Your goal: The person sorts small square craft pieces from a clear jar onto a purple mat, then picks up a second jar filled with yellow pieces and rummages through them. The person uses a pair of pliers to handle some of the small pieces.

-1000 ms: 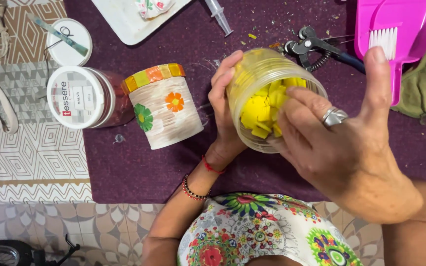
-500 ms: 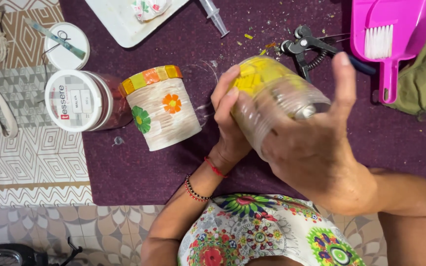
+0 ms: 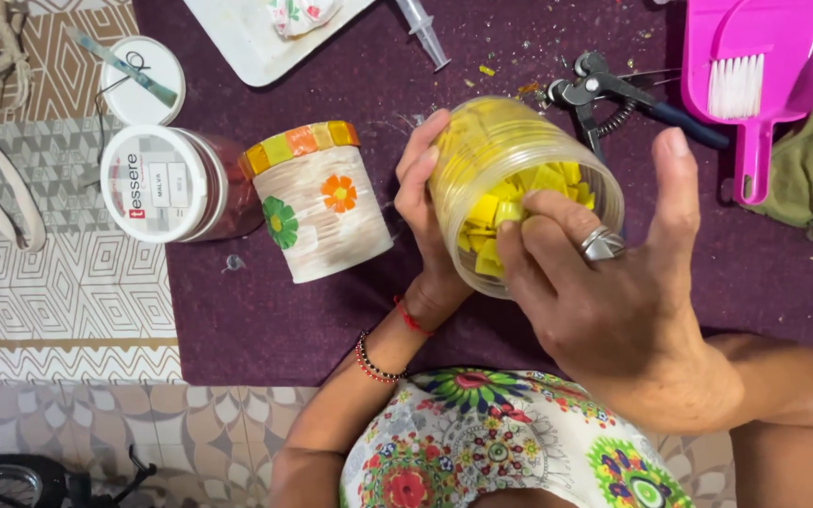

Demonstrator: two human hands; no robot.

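We take the clear jar of yellow tiles (image 3: 519,179) as our landmark. It sits lifted off the purple cloth (image 3: 265,320), tipped so its open mouth faces down-frame toward the person; its long axis runs from the closed base at the upper left to the mouth at the lower right.

Left hand (image 3: 425,207): on the jar's left flank, grip wrapped round the wall, fingers curled behind it, carrying the jar.

Right hand (image 3: 613,292): at the mouth, directly below-right of the jar. Grip loosely parted; index and middle fingertips (image 3: 510,235) dip over the rim onto the yellow tile pieces (image 3: 491,245), thumb splayed up past the right rim. We cannot tell whether a tile is pinched yet. A ring sits on one finger.

So the tiles lie just ahead of the right fingertips, along the jar's axis. The right hand is nearer them.

Left of the jar: a decorated pot (image 3: 317,202) with flowers and a mosaic rim, lying on its side. Further left, a white-lidded jar (image 3: 157,183). Above-right of the jar: tile nippers (image 3: 613,94), then a pink dustpan with brush (image 3: 764,75). Above: a syringe (image 3: 422,33).
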